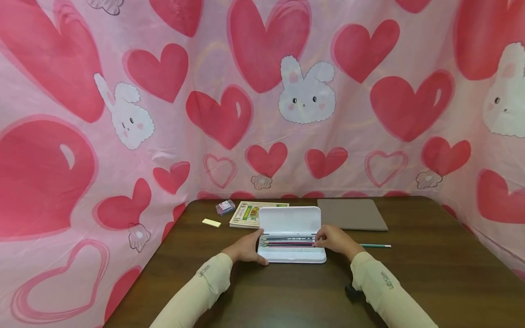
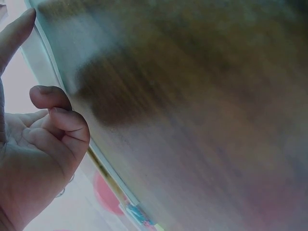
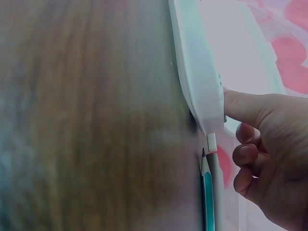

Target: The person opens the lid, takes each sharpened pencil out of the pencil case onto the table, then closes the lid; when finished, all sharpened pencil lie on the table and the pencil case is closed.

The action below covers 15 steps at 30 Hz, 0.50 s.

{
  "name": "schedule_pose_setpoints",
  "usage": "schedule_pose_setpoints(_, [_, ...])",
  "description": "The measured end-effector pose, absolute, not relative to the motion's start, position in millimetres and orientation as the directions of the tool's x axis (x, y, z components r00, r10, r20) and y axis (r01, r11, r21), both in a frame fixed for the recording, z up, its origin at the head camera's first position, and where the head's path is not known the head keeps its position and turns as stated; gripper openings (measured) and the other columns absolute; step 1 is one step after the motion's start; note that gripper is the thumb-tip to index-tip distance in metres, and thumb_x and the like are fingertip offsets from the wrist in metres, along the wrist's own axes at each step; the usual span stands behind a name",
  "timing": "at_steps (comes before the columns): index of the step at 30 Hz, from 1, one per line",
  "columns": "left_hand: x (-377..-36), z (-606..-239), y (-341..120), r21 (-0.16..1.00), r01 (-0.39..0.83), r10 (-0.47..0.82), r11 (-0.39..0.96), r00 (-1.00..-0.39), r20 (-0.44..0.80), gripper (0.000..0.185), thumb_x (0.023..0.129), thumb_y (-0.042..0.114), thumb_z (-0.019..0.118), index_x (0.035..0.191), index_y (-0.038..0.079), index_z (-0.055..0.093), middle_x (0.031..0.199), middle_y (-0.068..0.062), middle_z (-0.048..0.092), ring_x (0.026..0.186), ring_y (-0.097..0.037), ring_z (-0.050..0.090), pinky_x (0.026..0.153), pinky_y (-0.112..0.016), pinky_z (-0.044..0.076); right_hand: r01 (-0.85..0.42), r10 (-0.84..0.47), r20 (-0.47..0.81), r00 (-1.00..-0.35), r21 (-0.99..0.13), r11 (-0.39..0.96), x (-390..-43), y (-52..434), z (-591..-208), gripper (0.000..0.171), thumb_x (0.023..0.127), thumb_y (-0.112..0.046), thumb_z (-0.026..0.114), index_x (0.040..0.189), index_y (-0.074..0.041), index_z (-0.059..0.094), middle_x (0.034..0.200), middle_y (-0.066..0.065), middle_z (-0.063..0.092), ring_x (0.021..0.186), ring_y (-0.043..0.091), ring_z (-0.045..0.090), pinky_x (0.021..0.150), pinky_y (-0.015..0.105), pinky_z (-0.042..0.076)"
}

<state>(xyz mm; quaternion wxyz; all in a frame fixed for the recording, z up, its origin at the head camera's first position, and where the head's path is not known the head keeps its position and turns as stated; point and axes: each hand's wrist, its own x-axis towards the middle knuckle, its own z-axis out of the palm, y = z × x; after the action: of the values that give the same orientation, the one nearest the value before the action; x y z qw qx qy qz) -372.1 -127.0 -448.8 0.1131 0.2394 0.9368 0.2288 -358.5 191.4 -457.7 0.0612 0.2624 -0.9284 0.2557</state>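
Note:
An open white pencil case [image 1: 292, 256] lies on the table, its lid [image 1: 290, 220] raised at the back. Several pencils [image 1: 287, 242] lie lengthwise inside. My left hand [image 1: 246, 248] grips the case's left end, the thumb at the front corner and a finger near the back. My right hand [image 1: 334, 239] reaches over the right end and pinches at the pencil ends; the fingertips are partly hidden. In the right wrist view, the thumb dips behind the case wall [image 3: 199, 72] and the other fingers curl. A teal pencil [image 1: 375, 246] lies on the table, right of the case.
Behind the case are a coloured booklet [image 1: 244, 215] and a grey flat laptop-like slab [image 1: 352, 215]. A small packet [image 1: 225, 207] and a pale yellow strip [image 1: 211, 222] lie at the back left. A heart-patterned cloth [image 1: 221, 118] hangs around the dark wooden table [image 1: 287, 296].

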Motion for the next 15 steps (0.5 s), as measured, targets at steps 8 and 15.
schedule_pose_setpoints(8, [-373,-450,-127,0.454,0.424,0.512,0.784,-0.854,-0.088,0.106,0.062,0.045,0.082,0.143,0.002,0.028,0.141,-0.017,0.041,0.128,-0.030,0.042,0.107,-0.046,0.032,-0.489,-0.391,0.298,-0.871,-0.446,0.749,-354,194,-453,0.004,0.079,-0.013,0.071,0.079,-0.009,0.071,0.074,-0.003,0.054,0.067,0.008,0.044,0.060,0.023,0.039])
schedule_pose_setpoints(15, [-377,-453,-128,0.469,0.398,0.497,0.788,-0.861,-0.105,0.107,0.061,0.044,0.083,0.144,0.005,0.027,0.142,-0.015,0.041,0.128,-0.028,0.042,0.107,-0.046,0.032,-0.512,-0.403,0.322,-0.857,-0.441,0.737,-350,207,-448,0.005,0.080,-0.012,0.070,0.080,-0.008,0.071,0.072,-0.004,0.058,0.070,0.013,0.052,0.068,0.032,0.048])
